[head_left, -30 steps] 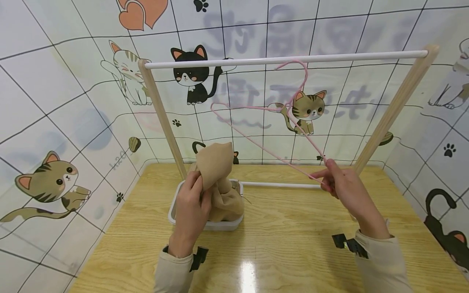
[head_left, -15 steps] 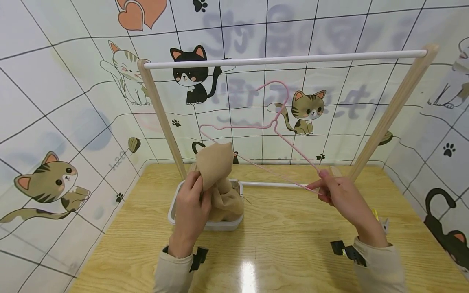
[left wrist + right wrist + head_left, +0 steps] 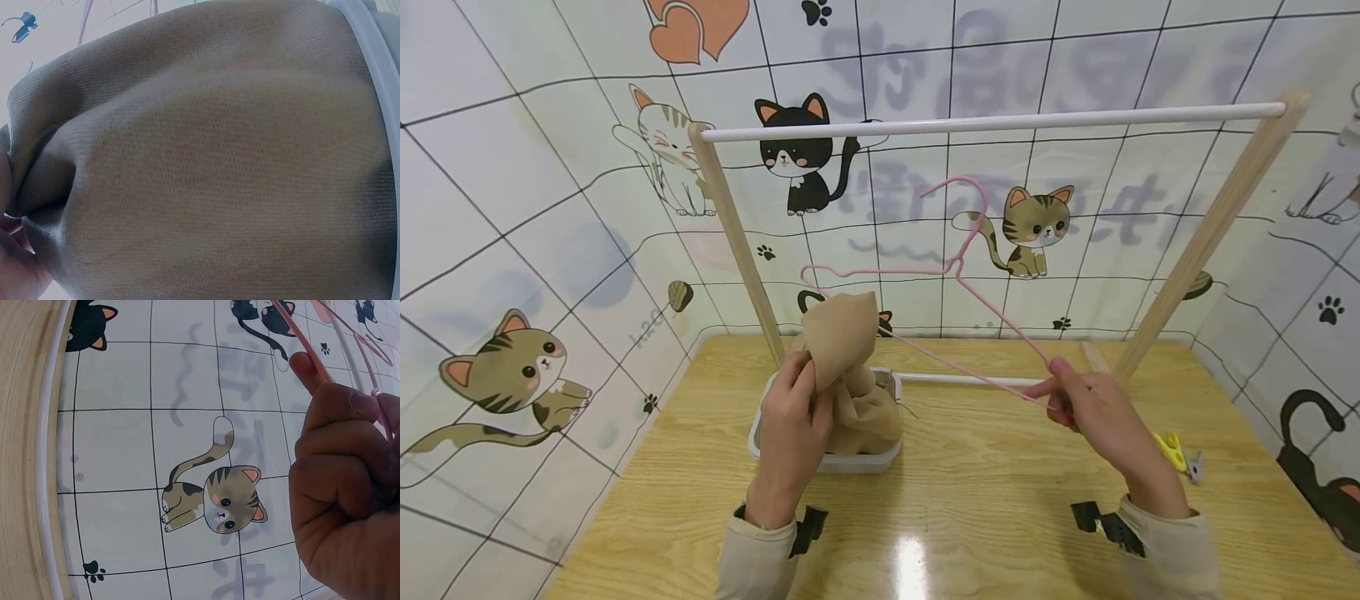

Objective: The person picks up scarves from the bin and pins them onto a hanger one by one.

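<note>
My left hand grips a tan cloth by its upper part; a flap of it stands up above the fingers. The lower folds of the cloth lie in a white plastic basin. In the left wrist view the tan fabric fills most of the picture. My right hand pinches one corner of a pink wire hanger, which is held up in the air with its hook at the top. The hanger's far end passes behind the cloth in the head view.
A rack with a white top rail and wooden posts stands across the back of the wooden table. A yellow clothespin and a grey clothespin lie beside my right wrist. A cat-patterned wall covering is behind.
My right hand has lowered the hanger and brought it leftward, so its hook is now below the top rail. The clothespins have come into view. The left hand has kept its hold on the cloth.
</note>
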The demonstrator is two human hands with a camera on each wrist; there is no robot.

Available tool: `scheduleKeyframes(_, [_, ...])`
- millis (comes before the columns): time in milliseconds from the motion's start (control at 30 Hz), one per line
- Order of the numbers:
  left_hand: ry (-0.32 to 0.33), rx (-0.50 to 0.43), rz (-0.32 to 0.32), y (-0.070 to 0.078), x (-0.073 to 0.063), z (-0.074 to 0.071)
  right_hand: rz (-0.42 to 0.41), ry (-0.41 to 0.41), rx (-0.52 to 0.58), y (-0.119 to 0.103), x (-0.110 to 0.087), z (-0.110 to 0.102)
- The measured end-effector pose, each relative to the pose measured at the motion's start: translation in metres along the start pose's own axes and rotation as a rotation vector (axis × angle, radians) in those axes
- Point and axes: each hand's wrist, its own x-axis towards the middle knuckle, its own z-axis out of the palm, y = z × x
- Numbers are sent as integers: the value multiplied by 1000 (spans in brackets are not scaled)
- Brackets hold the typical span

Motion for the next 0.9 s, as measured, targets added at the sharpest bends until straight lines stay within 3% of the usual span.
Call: scheduleKeyframes(900, [9, 5, 3, 0, -1, 0, -30, -2, 55, 2, -5, 9])
